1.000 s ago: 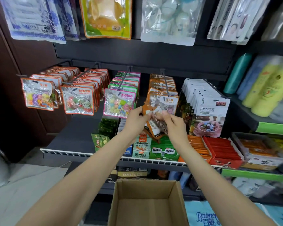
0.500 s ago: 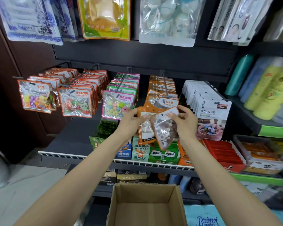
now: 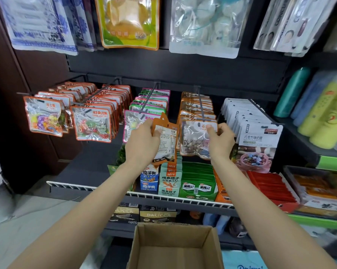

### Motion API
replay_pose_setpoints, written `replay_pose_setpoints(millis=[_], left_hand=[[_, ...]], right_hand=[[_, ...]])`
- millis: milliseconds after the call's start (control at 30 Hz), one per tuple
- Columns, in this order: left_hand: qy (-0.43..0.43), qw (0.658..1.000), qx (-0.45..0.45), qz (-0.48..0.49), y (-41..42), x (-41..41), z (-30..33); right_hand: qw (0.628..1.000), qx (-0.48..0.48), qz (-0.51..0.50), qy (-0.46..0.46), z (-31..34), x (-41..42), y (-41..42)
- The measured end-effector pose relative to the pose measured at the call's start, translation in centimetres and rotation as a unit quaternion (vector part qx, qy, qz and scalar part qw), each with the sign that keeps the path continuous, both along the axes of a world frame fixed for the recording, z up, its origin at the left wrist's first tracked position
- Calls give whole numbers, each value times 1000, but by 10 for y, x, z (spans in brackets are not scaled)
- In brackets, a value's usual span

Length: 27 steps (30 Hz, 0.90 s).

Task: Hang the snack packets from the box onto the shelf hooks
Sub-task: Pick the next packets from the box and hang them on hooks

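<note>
My left hand grips a few orange-edged snack packets, backs facing me, held below the green and pink row. My right hand pinches the top right corner of a clear orange-edged packet of brown and white sweets, which sits at the front end of a grey shelf hook carrying a row of like packets. The open cardboard box stands below my arms; its visible floor is bare.
Other hooks to the left hold rows of orange and pink packets. White chocolate-sweet packets hang to the right. A wire-fronted shelf below carries snack cartons. Large bags hang above, bottles stand at the right.
My right hand has lifted one packet away from the bunch up to the hook's front end. My left hand rose a little with the other packets.
</note>
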<state>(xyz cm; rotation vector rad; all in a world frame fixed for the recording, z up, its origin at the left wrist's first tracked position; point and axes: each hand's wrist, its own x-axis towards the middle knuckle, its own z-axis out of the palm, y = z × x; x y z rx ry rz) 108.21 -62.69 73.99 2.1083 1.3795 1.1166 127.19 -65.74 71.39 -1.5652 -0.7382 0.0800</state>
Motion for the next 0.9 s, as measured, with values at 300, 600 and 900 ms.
replay_pose_setpoints(millis=[300, 600, 900], left_hand=[[-20, 998, -32, -42, 3, -6, 5], [-191, 949, -243, -65, 2, -2, -2], [-186, 957, -190, -116, -7, -14, 3]], right_hand=[[955, -166, -124, -214, 9, -1, 4], [956, -139, -55, -253, 0, 4, -12], [957, -115, 180, -194, -1, -18, -38]])
